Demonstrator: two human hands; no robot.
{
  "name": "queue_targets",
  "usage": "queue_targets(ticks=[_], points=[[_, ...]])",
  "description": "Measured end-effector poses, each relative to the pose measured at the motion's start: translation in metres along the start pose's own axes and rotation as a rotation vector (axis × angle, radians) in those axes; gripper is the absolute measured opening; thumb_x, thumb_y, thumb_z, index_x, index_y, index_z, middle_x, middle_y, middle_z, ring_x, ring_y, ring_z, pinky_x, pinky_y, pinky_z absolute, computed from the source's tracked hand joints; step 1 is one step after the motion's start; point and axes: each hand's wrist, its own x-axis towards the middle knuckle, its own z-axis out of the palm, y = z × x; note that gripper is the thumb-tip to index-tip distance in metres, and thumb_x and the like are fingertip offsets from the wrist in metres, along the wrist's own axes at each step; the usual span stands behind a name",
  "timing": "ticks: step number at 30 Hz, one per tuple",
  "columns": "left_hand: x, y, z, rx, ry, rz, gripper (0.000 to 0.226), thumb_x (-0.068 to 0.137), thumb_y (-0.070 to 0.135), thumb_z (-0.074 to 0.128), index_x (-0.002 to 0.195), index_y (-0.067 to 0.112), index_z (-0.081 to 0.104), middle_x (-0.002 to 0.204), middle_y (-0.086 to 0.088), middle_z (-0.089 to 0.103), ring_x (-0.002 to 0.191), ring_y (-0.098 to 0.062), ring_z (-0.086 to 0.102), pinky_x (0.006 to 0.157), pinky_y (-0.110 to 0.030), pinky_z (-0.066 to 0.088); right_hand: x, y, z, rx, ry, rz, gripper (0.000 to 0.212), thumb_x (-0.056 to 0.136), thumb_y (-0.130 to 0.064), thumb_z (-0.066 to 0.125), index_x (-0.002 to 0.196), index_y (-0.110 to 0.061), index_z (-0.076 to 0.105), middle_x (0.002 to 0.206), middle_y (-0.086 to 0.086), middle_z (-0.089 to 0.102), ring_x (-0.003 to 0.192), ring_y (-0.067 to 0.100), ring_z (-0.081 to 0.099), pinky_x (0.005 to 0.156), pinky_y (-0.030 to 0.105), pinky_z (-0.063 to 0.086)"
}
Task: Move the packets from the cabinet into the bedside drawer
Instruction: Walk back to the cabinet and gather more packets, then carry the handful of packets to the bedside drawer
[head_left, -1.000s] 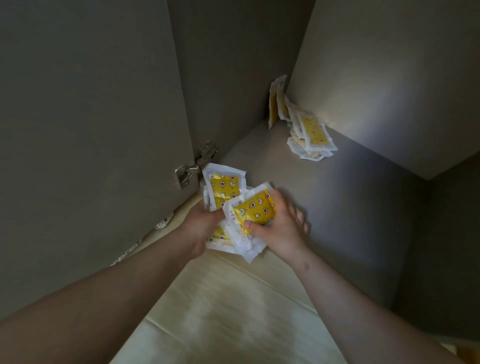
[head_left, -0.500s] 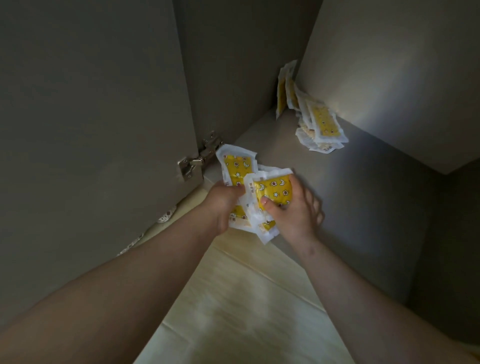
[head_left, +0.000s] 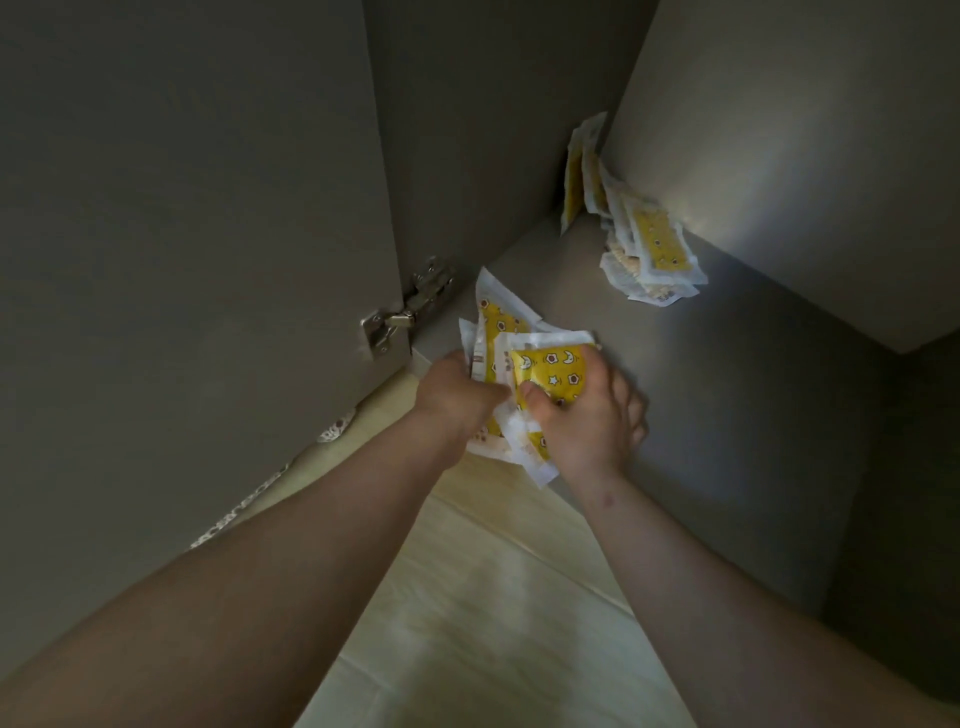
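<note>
Packets (head_left: 524, 374), loose fanned bundle, pinched between left hand (head_left: 457, 395) and right hand (head_left: 587, 421) at cabinet mouth. Remainder pile (head_left: 644, 249) is left at 1 o'clock. Risk: slippery outer packets may be shed.

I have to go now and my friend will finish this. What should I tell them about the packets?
Left hand: shut on the bunch of packets.
Right hand: shut on the same bunch, thumb on the top one.
The bunch is at the front edge of the cabinet shelf.
More packets, the back pile, lean in the far corner.
Done: one bunch gathered.
Left: carry it to the bedside drawer, not in view, then fetch the back pile.
</note>
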Motion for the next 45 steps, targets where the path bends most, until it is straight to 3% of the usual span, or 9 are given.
queue_targets(ticks=[10,16,19,22,24,29,36,39,45], points=[[0.002,0.009,-0.009,-0.202,-0.083,-0.020,0.029,0.083,-0.006,0.063,0.111,0.004,0.063,0.110,-0.015,0.067,0.094,-0.028,0.065,0.082,-0.038,0.052,0.018,-0.011,-0.003,0.176,-0.030,0.069,0.060,0.090,-0.049,0.050,0.144,-0.031,0.032,0.149,0.002,0.035,0.138,0.026,0.024,0.112,0.041,0.013],[-0.055,0.007,-0.021,-0.270,-0.149,-0.161,0.027,0.083,-0.005,0.063,0.109,0.003,0.063,0.107,-0.017,0.067,0.081,-0.026,0.066,0.075,-0.035,0.056,-0.030,-0.020,-0.027,0.535,-0.147,0.238,0.073,0.072,-0.050,0.065,0.137,-0.027,0.041,0.136,0.005,0.047,0.121,0.023,0.051,0.103,0.044,0.043],[-0.108,0.031,-0.040,-0.279,-0.180,-0.220,0.027,0.084,-0.004,0.062,0.111,0.004,0.062,0.100,-0.014,0.069,0.081,-0.025,0.067,0.074,-0.034,0.057,-0.064,-0.046,-0.072,0.614,-0.203,0.318,0.067,0.073,-0.040,0.073,0.133,-0.025,0.045,0.129,0.005,0.052,0.113,0.020,0.057,0.100,0.042,0.046],[-0.172,0.078,-0.063,-0.311,-0.187,-0.251,0.017,0.086,-0.003,0.061,0.096,0.010,0.064,0.081,-0.003,0.072,0.065,-0.016,0.069,0.060,-0.027,0.058,-0.096,-0.087,-0.133,0.714,-0.238,0.373,0.059,0.080,-0.024,0.073,0.131,-0.024,0.044,0.126,0.003,0.056,0.109,0.020,0.060,0.097,0.042,0.049],[-0.219,0.109,-0.082,-0.319,-0.168,-0.265,0.015,0.086,-0.001,0.060,0.094,0.011,0.064,0.081,-0.004,0.073,0.065,-0.017,0.070,0.060,-0.027,0.058,-0.123,-0.122,-0.178,0.752,-0.270,0.405,0.058,0.082,-0.020,0.072,0.132,-0.020,0.043,0.124,0.005,0.058,0.105,0.022,0.063,0.094,0.043,0.051],[-0.345,0.188,-0.135,-0.409,0.032,-0.287,0.018,0.086,0.001,0.062,0.103,0.009,0.064,0.098,-0.012,0.071,0.085,-0.029,0.069,0.077,-0.041,0.056,-0.190,-0.220,-0.290,0.769,-0.442,0.359,0.047,0.084,-0.014,0.069,0.125,-0.020,0.046,0.100,-0.008,0.062,0.095,0.018,0.066,0.089,0.041,0.054],[-0.513,0.268,-0.207,-0.608,0.391,-0.106,0.026,0.086,0.001,0.063,0.106,0.016,0.059,0.098,-0.007,0.072,0.086,-0.028,0.069,0.073,-0.042,0.056,-0.283,-0.343,-0.399,0.805,-0.740,0.163,0.050,0.085,-0.004,0.066,0.129,-0.018,0.047,0.115,0.001,0.064,0.102,0.020,0.064,0.087,0.031,0.052],[-0.575,0.289,-0.236,-0.714,0.544,-0.007,0.024,0.087,0.002,0.062,0.104,0.018,0.060,0.093,-0.005,0.072,0.081,-0.025,0.071,0.064,-0.037,0.055,-0.325,-0.393,-0.429,0.816,-0.864,0.053,0.049,0.085,-0.001,0.065,0.126,-0.020,0.047,0.116,0.005,0.064,0.102,0.023,0.065,0.090,0.040,0.053],[-0.721,0.281,-0.309,-0.940,0.912,0.144,0.022,0.088,-0.004,0.056,0.095,0.016,0.058,0.088,-0.006,0.071,0.074,-0.022,0.069,0.068,-0.040,0.056,-0.469,-0.475,-0.461,0.791,-1.175,-0.169,0.045,0.085,0.005,0.061,0.116,-0.024,0.046,0.104,0.002,0.063,0.081,0.016,0.067,0.059,0.026,0.057]])
